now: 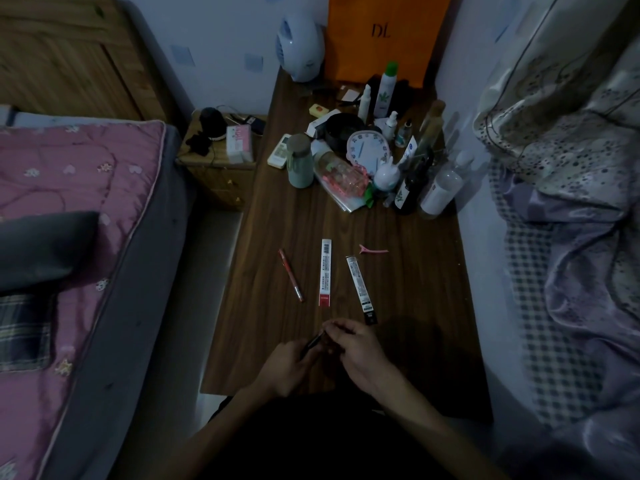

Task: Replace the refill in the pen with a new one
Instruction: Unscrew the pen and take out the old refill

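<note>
A dark pen (313, 342) is held between both hands above the near edge of the wooden table (415, 289). My left hand (291, 367) grips its lower end and my right hand (360, 355) pinches its upper end. Farther out on the table lie a red pen (291, 275), a refill packet with a red end (325, 273) and a refill packet with a black end (361, 289). The dim light hides whether the pen is taken apart.
A pink hair clip (374, 251) lies beyond the packets. Bottles, a clock (367, 147), a cup (299, 161) and a remote crowd the table's far half, before an orange bag (381, 32). A bed (69, 237) is on the left, bedding (571, 202) on the right.
</note>
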